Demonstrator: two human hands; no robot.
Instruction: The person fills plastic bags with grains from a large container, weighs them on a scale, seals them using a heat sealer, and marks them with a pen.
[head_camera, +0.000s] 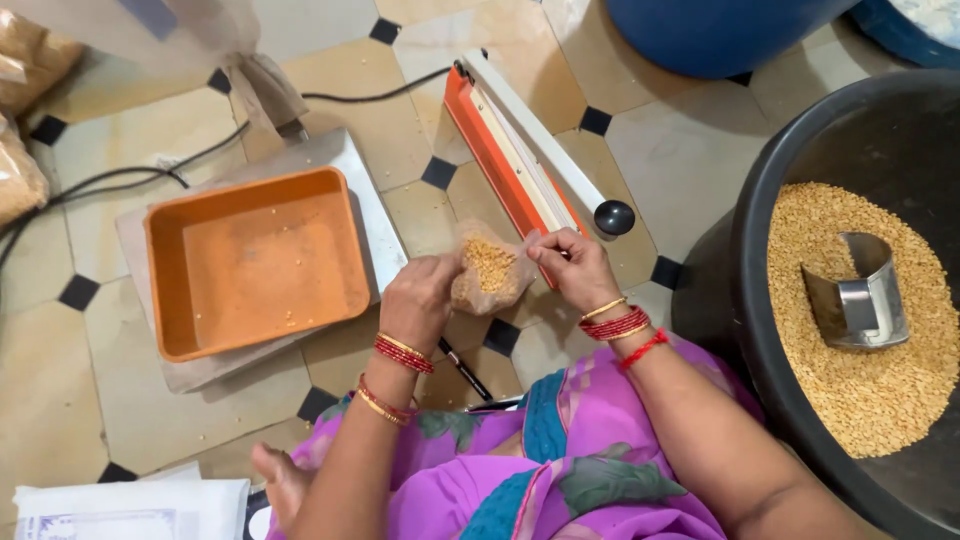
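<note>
Head view. Nearest the camera lies the person's lap, draped in pink and teal cloth (560, 470), with a bare foot (280, 480) tucked at lower left. Both forearms, ringed with red and gold bangles (612, 322), reach forward over the floor. The left hand (420, 298) and the right hand (572, 266) are each closed in a pinch on the mouth of a small clear bag (488, 270) part-filled with yellow split lentils; the bag hangs between them, just in front of the orange heat sealer (510, 150), whose white arm stands raised.

Step in hand, as judged: the filled bag is being gathered and flattened at its opening. The next move appears to call for a smooth, grain-free mouth laid squarely across the sealer's bar, with one hand freed for the black knob (613, 216).

Surface and room: a tiled floor (90, 400) of beige slabs with small black diamonds serves as the work surface. To the left an empty orange tray (255, 260) sits on a flat weighing scale (375, 215), with dark cables (110, 180) running off behind. To the right a black tub (760, 330) holds loose lentils (870, 380) and a metal scoop (858, 295). A blue drum (710, 30) stands beyond. Filled bags (25, 70) lie at upper left, and a pen (462, 368) lies by the knee.
</note>
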